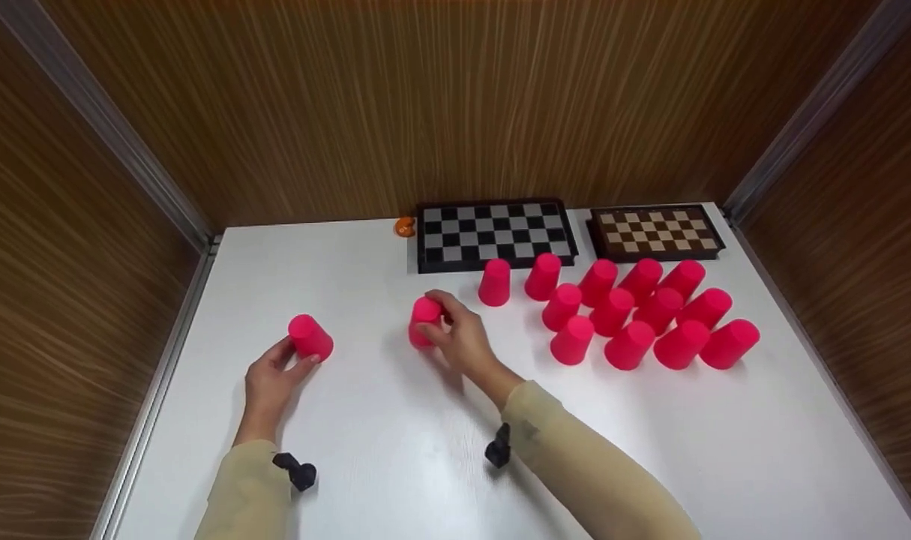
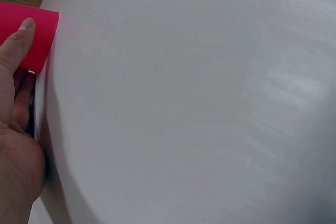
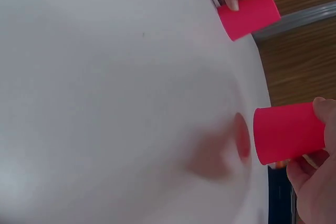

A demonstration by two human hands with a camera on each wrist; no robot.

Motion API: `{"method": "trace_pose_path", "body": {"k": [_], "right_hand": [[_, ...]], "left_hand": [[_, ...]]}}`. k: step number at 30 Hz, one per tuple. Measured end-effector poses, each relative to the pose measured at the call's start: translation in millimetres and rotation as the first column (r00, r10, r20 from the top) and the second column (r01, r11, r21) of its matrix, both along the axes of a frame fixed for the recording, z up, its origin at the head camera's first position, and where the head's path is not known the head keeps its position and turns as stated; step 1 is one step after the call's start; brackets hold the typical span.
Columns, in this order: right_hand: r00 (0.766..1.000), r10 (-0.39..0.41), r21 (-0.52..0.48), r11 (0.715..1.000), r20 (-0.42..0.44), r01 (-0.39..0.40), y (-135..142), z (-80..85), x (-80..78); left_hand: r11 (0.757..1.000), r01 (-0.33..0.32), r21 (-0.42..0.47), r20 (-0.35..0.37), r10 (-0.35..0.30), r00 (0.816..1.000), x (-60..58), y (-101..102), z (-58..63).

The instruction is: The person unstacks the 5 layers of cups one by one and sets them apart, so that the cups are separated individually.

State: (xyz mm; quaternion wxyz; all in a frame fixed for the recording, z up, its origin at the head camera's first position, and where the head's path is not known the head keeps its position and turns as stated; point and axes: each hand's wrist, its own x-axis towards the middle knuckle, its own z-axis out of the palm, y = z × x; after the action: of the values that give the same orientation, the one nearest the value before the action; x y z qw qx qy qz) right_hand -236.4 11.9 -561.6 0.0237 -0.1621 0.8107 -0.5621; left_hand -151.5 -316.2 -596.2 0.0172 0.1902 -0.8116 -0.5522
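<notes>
My left hand [image 1: 269,381] grips an upside-down pink cup [image 1: 310,339] low on its sides, thumb near the rim, on the left of the table. At the middle, my right hand [image 1: 462,335] pinches a second pink cup [image 1: 424,324] near its closed end. In the right wrist view that cup [image 3: 290,132] hangs a little above the white surface, its shadow and reflection beneath it. The left wrist view shows the left thumb lying along the wall of its cup [image 2: 39,38]. Several more pink cups [image 1: 611,311] stand upside down in rows to the right.
Behind the cups lies a black and grey checkered board [image 1: 496,231], with a smaller brown checkered board [image 1: 656,229] at its right. A small orange object [image 1: 404,226] sits by the black board's left edge. Wood-grain panels [image 1: 455,97] enclose the white table [image 1: 380,450] at the back and sides.
</notes>
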Motion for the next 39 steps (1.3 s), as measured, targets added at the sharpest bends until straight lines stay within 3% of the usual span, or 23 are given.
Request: {"method": "trace_pose_path", "body": {"k": [5, 12, 18, 30, 39], "right_hand": [[0.998, -0.068, 0.036, 0.997, -0.017, 0.069, 37, 0.8, 5.6], [0.985, -0.167, 0.059, 0.985, 0.045, 0.165, 83, -1.1, 19.6], [0.981, -0.187, 0.073, 0.98, 0.057, 0.183, 108, -7.0, 30.7], [0.982, -0.185, 0.106, 0.978, 0.043, 0.18, 129, -14.0, 38.1], [0.982, -0.184, 0.063, 0.981, 0.05, 0.181, 130, -21.3, 39.4]], "left_hand": [[1.0, -0.001, 0.008, 0.017, 0.0, 1.0, 0.2, 0, 1.6], [1.0, 0.0, 0.026, -0.006, 0.0, 1.0, -1.7, -1, 0.7], [1.0, 0.001, 0.028, 0.0, -0.001, 1.0, -1.4, -3, 0.3], [1.0, 0.009, 0.008, 0.03, -0.009, 0.999, -0.2, -1, 0.7], [0.998, 0.027, 0.052, 0.009, -0.028, 1.0, -1.4, -3, 6.8]]}}
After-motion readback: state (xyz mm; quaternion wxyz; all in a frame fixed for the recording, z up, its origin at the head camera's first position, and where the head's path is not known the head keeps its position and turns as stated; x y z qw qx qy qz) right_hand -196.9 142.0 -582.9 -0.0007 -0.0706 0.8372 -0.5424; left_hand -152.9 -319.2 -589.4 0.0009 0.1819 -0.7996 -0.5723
